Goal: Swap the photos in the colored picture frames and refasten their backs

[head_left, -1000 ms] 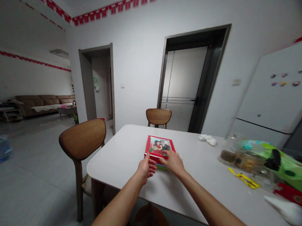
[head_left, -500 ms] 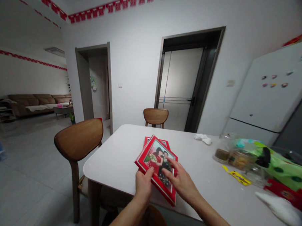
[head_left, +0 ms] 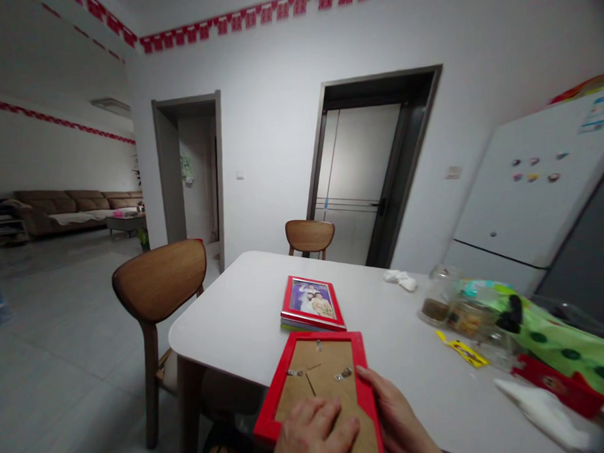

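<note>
A wooden chair [head_left: 160, 281] stands at the left of the table [head_left: 220, 310], another one — the far chair [head_left: 310, 235] — beyond its far edge. Along the right side sit a glass jar [head_left: 438, 301], a yellow packet [head_left: 462, 348] and a green bag [head_left: 562, 339] — with a crumpled white tissue [head_left: 400, 279] near the jar. Behind them rises a white refrigerator [head_left: 535, 183] dotted with magnets.

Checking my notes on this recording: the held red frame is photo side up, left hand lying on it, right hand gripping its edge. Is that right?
No: the head view shows the held red frame back side up, brown backing board visible. The left hand does lie on it, the right hand gripping its edge.
</note>
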